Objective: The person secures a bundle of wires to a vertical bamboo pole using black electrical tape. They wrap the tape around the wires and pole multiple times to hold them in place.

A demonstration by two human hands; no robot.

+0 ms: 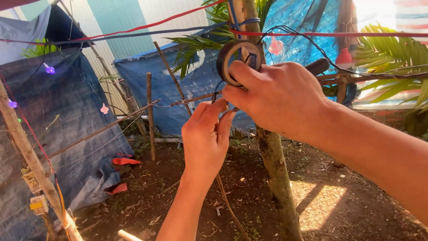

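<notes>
Right hand (281, 100) grips a roll of black electrical tape (238, 61), thumb over the front of the ring and fingers curled behind, holding it up against a thin upright wooden pole (276, 169). A dark tool handle (318, 66) sticks out past the right hand's knuckles; cannot tell how it is held. Left hand (206, 138) sits just below and left of the roll, fingertips pressed together, pinching a thin black wire (217, 91) near the pole, just under the tape. More black wires (312, 42) loop off to the right of the pole top; a red cord (330, 34) and a blue cord (133, 35) run across at that height. Blue tarps (67, 116) hang on stick frames behind, small pink lamp (275, 46) by the pole, purple lamp (49, 69) far left. Bare dirt ground (178, 196) below, palm fronds (392, 58) at right. Leaning pole (26, 151) at left edge carries a yellow switch box (38, 204).
</notes>
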